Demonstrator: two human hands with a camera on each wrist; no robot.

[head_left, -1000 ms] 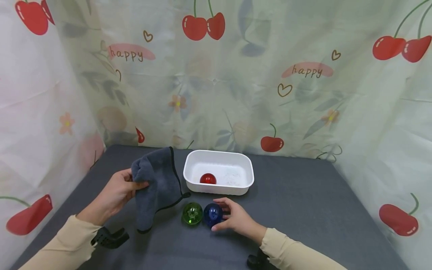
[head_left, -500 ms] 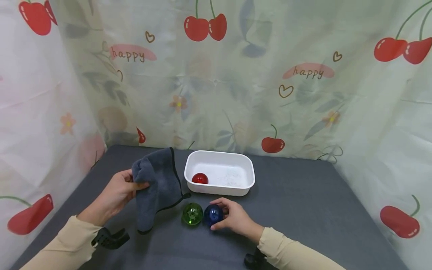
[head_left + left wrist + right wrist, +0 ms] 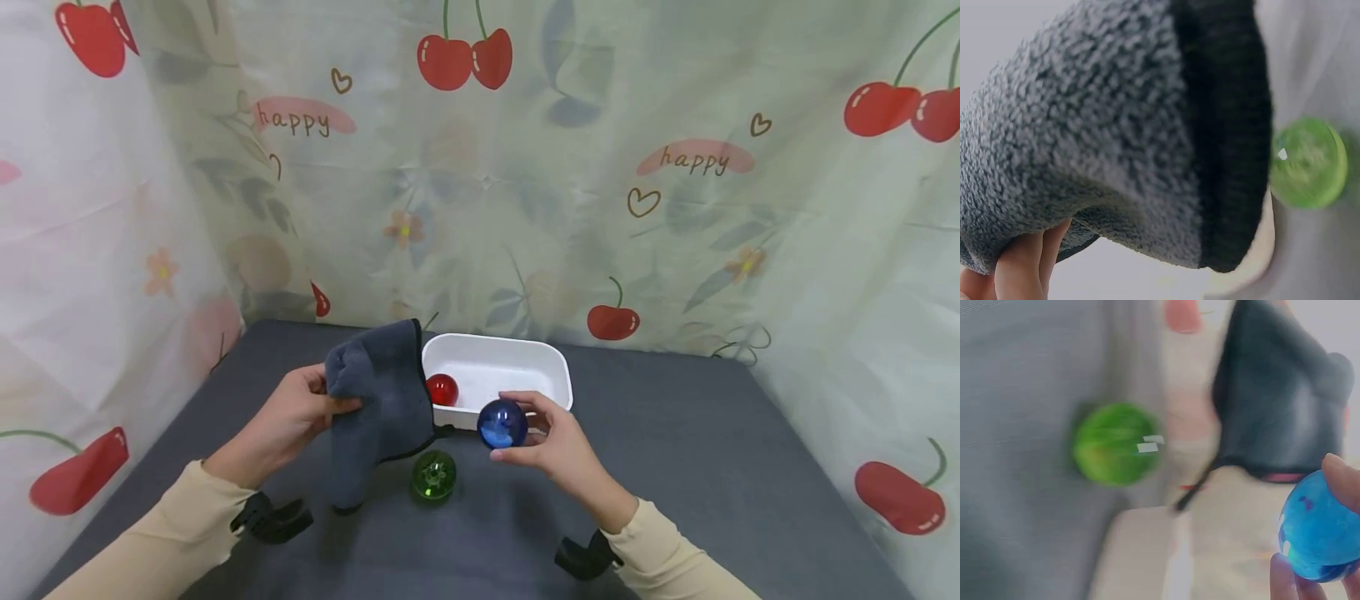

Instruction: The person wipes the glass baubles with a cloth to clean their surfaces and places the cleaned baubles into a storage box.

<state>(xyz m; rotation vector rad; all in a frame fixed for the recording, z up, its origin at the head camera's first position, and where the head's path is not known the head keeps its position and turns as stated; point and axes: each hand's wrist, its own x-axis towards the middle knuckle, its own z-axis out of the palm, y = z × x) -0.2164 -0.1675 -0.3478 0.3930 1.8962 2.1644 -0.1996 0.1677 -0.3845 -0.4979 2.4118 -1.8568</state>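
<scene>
My right hand (image 3: 551, 437) grips a clear blue ball (image 3: 502, 424) between thumb and fingers, raised above the table and overlapping the box's front edge in the head view. With my left hand (image 3: 292, 417) I pinch a dark grey cloth (image 3: 390, 392) with black edging and a small loop; it hangs down in folds. A clear green ball (image 3: 433, 476) lies on the table between the hands, and it shows beyond the cloth's edge in the left wrist view. Inside the white box (image 3: 558, 367) a red ball (image 3: 442, 389) sits at the left end, partly hidden by the cloth.
A dark grey cloth covers the table (image 3: 660, 433). Curtains (image 3: 480, 225) printed with cherries and flowers stand along the back and both sides. Black straps with camera mounts (image 3: 273, 521) sit at both wrists.
My right hand has lifted the blue ball up from beside the green one. The left hand has shifted right with the cloth, now overlapping the box. The red ball rolled left inside the box.
</scene>
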